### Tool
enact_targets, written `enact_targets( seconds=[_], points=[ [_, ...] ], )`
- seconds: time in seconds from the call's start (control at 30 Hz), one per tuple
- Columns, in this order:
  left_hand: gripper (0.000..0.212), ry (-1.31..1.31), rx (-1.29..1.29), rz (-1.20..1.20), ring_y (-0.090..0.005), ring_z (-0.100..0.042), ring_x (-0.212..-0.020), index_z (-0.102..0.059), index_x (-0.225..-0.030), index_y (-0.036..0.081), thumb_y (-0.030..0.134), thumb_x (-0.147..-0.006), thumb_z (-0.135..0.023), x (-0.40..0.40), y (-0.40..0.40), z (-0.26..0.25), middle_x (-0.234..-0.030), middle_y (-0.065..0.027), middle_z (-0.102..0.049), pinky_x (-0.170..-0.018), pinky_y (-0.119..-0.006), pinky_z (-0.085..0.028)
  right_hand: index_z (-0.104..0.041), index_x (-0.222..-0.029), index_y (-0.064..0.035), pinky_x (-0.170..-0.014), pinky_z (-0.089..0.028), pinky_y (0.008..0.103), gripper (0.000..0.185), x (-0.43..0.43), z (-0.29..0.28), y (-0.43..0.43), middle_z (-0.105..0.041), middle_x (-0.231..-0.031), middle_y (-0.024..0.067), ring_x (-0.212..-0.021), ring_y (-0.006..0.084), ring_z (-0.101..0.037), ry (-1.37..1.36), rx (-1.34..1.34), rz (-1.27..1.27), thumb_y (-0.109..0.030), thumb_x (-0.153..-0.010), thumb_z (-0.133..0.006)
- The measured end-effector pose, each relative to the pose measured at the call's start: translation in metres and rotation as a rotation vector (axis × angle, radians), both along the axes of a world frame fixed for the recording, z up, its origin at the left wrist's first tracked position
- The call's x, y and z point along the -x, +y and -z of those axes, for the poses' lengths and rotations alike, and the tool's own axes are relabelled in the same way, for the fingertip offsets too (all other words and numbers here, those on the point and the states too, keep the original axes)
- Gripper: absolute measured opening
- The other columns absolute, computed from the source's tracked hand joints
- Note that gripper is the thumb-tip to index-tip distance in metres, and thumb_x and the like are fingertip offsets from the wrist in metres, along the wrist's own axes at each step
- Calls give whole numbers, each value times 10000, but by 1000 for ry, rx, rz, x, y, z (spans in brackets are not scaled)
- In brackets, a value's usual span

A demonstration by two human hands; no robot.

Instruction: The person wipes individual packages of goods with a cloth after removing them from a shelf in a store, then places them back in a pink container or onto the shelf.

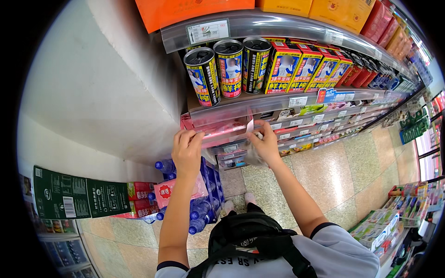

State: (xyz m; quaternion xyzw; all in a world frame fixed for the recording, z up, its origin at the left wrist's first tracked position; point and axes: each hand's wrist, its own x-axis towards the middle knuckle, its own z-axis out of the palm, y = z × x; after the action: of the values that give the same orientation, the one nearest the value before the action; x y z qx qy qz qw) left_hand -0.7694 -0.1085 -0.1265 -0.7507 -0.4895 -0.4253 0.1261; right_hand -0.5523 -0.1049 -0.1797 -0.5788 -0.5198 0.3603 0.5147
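A pink open-topped box or tray (227, 128) sits just below the shelf lip in front of me, partly behind clear plastic. At its left front corner, the curled fingers of my left hand (187, 148) grip the edge. My right hand (266, 143) is at its right end, thumb and fingertips close to a pale upright flap (250, 125). A crumpled greyish cloth (255, 154) hangs from that same hand, partly hidden by the fingers. What lies inside the pink box is hard to make out.
Above stand drink cans (228, 69) and drink cartons (282, 67). A white wall (104, 76) bounds the left. Low at left are blue-capped bottles (200, 212), a pink package (170, 189) and a dark green carton (66, 194). Boxed goods (377, 226) stand at right.
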Motion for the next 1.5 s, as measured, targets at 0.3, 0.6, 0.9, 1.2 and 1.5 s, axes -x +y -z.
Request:
enact_targets(
  seconds=[0.3, 0.6, 0.9, 1.2, 1.5],
  points=[
    [169, -63, 151, -56, -255, -554, -743, -631, -817, 64, -4, -662, -640, 4, -42, -67, -804, -57, -538, -631, -307, -467, -496, -1009, -19, -643, -445, 284, 318, 3, -2, 23, -602, -775, 98, -703, 154, -561, -126, -64, 74, -46, -718, -619],
    [202, -1143, 1025, 305, -86, -557, -746, -568, -946, -20, 29, -759, -625, 30, -75, -55, -839, -52, -610, -688, -232, -449, -564, -1023, -5, -786, -431, 261, 312, -11, -44, -20, -599, -959, 52, -864, 117, -546, 635, 264, -204, -246, -824, -562],
    [314, -1107, 1140, 289, -77, -560, -798, -522, -1067, -2, -15, -762, -598, 17, -73, -17, -866, -42, -600, -710, -216, -462, -619, -923, -4, -668, -447, 218, 198, -34, -41, -61, -628, -821, 23, -740, 69, -562, 449, 386, -376, -109, -762, -662],
    [858, -2357, 1449, 1308, -365, -350, -1215, -234, -1365, 153, 730, -737, -324, -37, -95, 26, -1354, -153, -327, -952, -622, -242, -607, -945, -20, -691, -463, 226, 189, -40, -35, -93, -625, -819, 19, -729, 84, -579, 563, 549, -408, -103, -778, -639],
    [859, -2425, 1553, 1149, -429, -243, -1250, -185, -1379, 151, 721, -749, -309, -52, -97, 33, -1400, -168, -216, -947, -664, -187, -442, -1059, -30, -798, -407, 271, 360, -40, -98, -119, -474, -988, 68, -895, 165, -502, 498, 1, -95, -162, -762, -597]
  ],
)
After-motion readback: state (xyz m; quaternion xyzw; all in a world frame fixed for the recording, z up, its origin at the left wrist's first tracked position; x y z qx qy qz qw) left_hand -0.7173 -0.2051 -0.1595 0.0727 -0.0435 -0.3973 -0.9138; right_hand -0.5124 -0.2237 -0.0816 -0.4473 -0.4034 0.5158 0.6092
